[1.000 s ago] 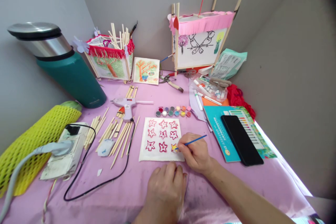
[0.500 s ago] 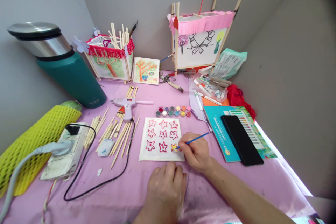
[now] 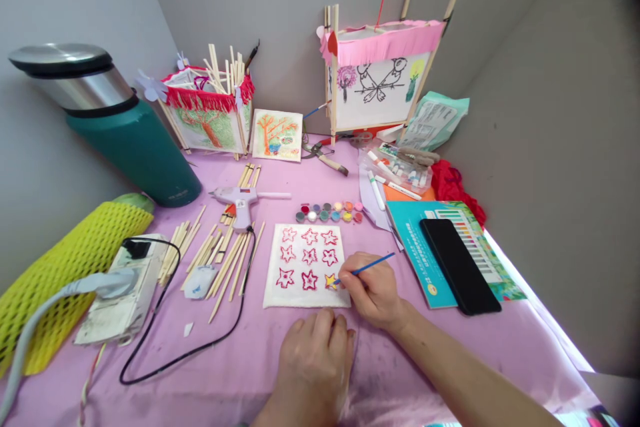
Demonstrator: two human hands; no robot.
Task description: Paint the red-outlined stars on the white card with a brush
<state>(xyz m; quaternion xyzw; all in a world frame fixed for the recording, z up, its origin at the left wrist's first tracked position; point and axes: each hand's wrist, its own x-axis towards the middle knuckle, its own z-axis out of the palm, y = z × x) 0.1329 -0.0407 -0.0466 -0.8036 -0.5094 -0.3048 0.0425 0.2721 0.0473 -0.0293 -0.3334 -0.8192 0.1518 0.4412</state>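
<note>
A thin blue paintbrush (image 3: 374, 263) is pinched in my right hand (image 3: 369, 290), its tip on the lower right star, which is yellow inside. That star is on a white square sheet (image 3: 271, 293) with several red-outlined stars in rows. My left hand (image 3: 316, 357) lies at the sheet's lower edge, knuckles up and fingers curled; whether anything is under them is hidden. Just beyond the sheet stand two rows of small paint pots (image 3: 325, 216) in several colours.
Left are wooden sticks (image 3: 231, 273), a glue gun (image 3: 242, 200) with its cable, a power strip (image 3: 125, 293) and a teal bottle (image 3: 145, 147). A phone (image 3: 460, 267) lies on a teal book (image 3: 410, 240) at right. Behind stand two decorated stick frames (image 3: 210, 127) (image 3: 383, 90).
The whole view has shifted very slightly. My right hand still holds the brush at the same star, and my left hand stays in place.
</note>
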